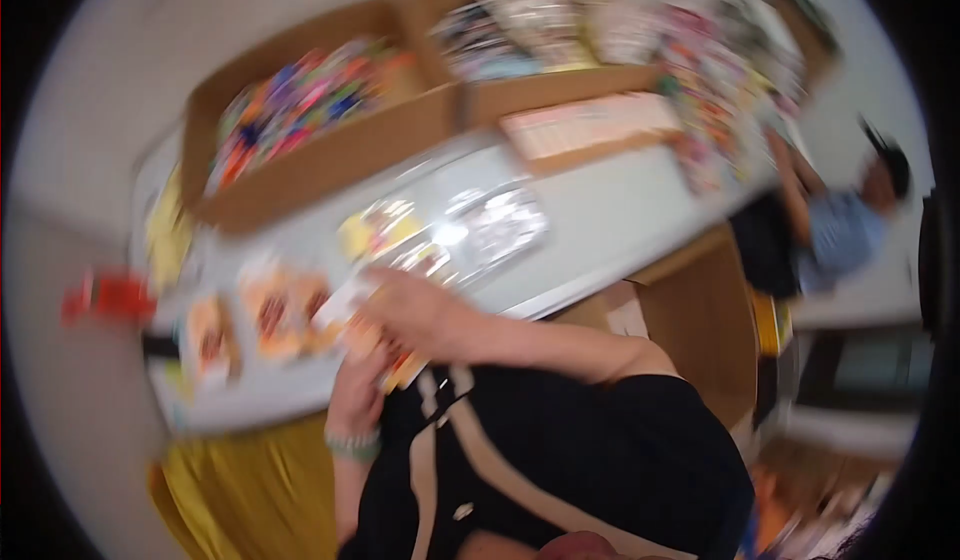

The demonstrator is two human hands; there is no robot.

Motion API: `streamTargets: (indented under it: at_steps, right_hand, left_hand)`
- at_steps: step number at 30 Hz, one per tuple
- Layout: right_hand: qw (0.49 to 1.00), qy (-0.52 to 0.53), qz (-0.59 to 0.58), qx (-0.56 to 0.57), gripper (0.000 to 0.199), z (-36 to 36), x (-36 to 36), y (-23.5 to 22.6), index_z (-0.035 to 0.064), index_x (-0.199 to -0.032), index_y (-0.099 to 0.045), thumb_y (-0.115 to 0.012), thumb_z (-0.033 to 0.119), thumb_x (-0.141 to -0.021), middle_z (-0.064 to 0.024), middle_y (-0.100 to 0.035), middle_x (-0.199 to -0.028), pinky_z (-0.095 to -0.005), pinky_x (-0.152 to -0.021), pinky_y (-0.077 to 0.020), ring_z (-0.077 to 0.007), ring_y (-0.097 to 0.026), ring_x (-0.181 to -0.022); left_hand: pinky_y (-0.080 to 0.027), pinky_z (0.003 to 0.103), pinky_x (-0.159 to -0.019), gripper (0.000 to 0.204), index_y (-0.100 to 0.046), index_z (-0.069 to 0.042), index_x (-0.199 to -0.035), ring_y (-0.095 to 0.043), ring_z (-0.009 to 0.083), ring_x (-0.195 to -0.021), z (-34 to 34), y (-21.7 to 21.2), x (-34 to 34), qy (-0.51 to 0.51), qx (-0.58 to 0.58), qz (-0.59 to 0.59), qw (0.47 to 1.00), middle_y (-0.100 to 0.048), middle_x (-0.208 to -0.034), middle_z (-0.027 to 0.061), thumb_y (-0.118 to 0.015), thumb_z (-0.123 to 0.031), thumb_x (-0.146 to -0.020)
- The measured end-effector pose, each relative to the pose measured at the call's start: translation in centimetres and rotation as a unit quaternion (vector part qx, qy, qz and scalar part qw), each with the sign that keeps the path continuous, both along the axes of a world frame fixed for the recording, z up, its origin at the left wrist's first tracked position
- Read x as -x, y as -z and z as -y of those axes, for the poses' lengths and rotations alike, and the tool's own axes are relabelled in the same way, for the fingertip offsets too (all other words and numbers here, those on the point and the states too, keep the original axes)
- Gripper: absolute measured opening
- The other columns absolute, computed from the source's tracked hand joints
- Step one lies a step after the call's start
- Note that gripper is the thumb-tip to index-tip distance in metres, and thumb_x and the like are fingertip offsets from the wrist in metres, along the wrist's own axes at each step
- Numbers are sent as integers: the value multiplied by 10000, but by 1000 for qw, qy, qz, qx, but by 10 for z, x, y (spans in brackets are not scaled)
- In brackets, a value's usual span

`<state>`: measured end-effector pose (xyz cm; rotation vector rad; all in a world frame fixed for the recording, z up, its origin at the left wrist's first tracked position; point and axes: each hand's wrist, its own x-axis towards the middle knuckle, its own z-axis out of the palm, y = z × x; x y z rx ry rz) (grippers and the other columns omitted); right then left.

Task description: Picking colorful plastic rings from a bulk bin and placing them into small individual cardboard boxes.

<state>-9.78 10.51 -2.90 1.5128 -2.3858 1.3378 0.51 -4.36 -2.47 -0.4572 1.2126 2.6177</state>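
white table (625,200) | cardboard boxes (335,165), far side | orange packets (272,312), left | clear packets (505,225), middle

The right hand (415,310) partly hides the blurred orange packet (404,372), and blur smears the boxed colourful items (300,105) beyond telling.

No lettering or numbers can be read.
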Motion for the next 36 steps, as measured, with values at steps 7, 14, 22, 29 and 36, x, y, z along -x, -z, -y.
streamTargets:
  at_steps: [7,14,22,29,36]
  right_hand:
    - [959,-63,273,41,187,-16,7,-33,-1,-836,-623,-663,133,-711,-212,-418,-1316,-375,-919,-411,-348,-486,-1148]
    - [889,-285,339,-120,180,-34,18,-41,-50,-814,-659,-645,110,-733,-157,-448,-1285,-316,-704,-522,-236,-634,-844]
    - [798,-248,518,181,373,-46,0,-40,-27,-1163,-527,-587,49,-803,-108,-585,-927,-272,-629,-549,-169,-652,-720]
    - [774,-145,575,221,118,-27,-6,-9,24,-821,-616,-617,138,-788,-19,-586,-737,-238,-622,-451,-86,-552,-726]
    - [789,-80,568,219,117,-22,-12,4,39,-871,-604,-638,112,-787,-4,-574,-743,-241,-605,-441,-91,-540,-724]
  left_hand:
    - [-442,402,-917,528,-447,-26,-1263,-562,253,-1046,-2,9,-8,11,-113,60,992,-560,-1165,151,-434,-446,-943]
    - [-490,338,-770,646,-431,18,-1205,-573,256,-909,-12,1,-10,134,27,-85,987,-554,-1045,151,-502,-538,-882]
    - [-530,345,-750,914,-259,2,-1365,-604,227,-816,-28,1,7,61,-185,-211,958,-555,-1068,167,-598,-615,-781]
    - [-539,301,-696,633,-431,-11,-1207,-635,204,-819,-27,2,6,-74,6,-41,996,-594,-1000,117,-537,-535,-867]
    - [-477,312,-829,473,-404,10,-1226,-583,164,-952,-51,-23,5,-181,278,-88,939,-564,-1085,116,-521,-349,-941]
